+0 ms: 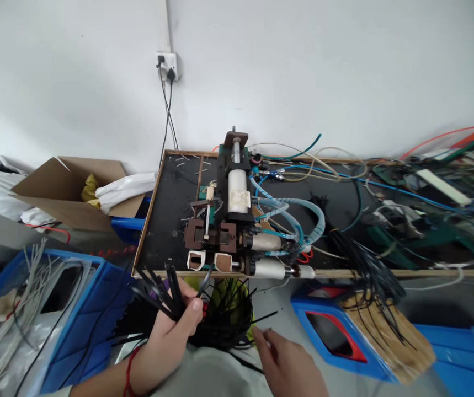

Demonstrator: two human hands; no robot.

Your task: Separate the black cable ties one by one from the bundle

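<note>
Head view, looking down over a cluttered work surface [166, 204] with a wooden rim. Left hand [170, 325] closed around a bundle of black cable pieces [166, 289], their ends fanning up and left from the fist, just below the surface's front edge. A red string shows on that wrist. Right hand [284, 361] low in the picture, fingers loosely spread and holding nothing, fingertips near a loose heap of black cable pieces [226, 320] lying between the two hands.

On the surface, directly beyond the hands: a small pneumatic machine [230, 215] with a white cylinder, brown blocks at its front and blue air hoses [286, 212] curling off to the right. More black cable pieces [365, 264] drape over the front edge onto a wooden board [389, 336] resting on a blue bin [447, 342]. Another blue bin [79, 320] at left holds pale grey wires [9, 309]. Cardboard box [67, 193] behind it. Wall socket [167, 65] above, with black leads running down.
</note>
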